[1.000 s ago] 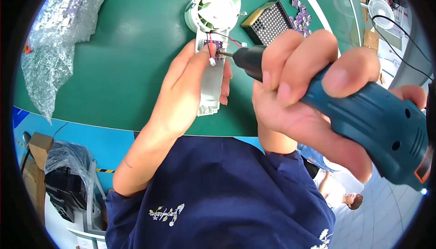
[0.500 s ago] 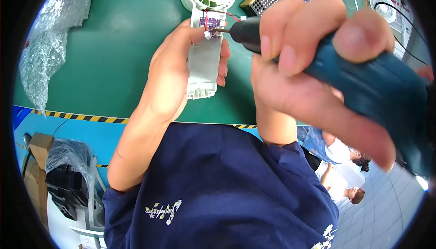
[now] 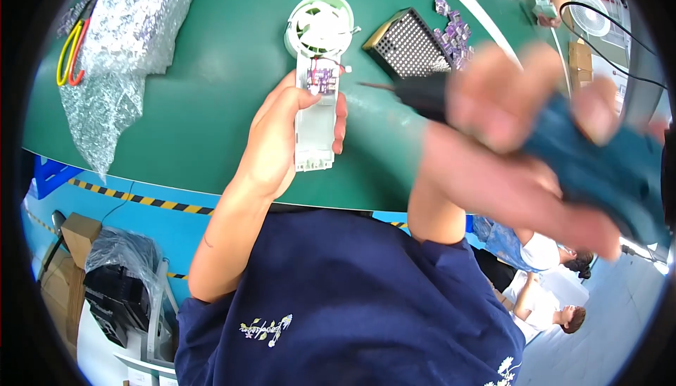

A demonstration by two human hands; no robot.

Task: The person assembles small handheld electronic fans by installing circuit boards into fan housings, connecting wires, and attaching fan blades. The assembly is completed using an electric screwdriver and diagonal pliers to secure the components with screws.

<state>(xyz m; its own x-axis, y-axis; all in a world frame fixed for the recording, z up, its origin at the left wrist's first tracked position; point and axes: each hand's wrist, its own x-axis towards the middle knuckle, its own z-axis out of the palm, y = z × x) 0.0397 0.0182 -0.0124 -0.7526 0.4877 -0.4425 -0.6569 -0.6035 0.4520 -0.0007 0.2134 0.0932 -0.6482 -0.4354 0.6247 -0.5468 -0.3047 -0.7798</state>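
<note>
My left hand (image 3: 271, 129) is closed round a pale, opened handheld fan housing (image 3: 315, 129), thumb on the near side and fingertips showing at its right edge. The round fan head (image 3: 320, 26) points away from me. A small purple circuit board (image 3: 322, 80) sits in the housing below the head, with thin red and black wires and white connectors by it. In my right hand (image 3: 493, 150), blurred by motion, is a dark teal electric screwdriver (image 3: 591, 161). Its thin bit points left, apart from the housing and right of the board.
A black perforated box (image 3: 412, 45) lies beyond my right hand, beside a pile of purple circuit boards (image 3: 454, 34). Bubble wrap (image 3: 134, 41) and red-and-yellow-handled pliers (image 3: 70, 55) lie at left. Another person's hand (image 3: 546, 13) is at the far right, near a white fan (image 3: 590, 13).
The screwdriver bit has come away from the circuit board and moved right with my right hand. My left hand still holds the housing. The view has shifted, showing more of the table's far side.
</note>
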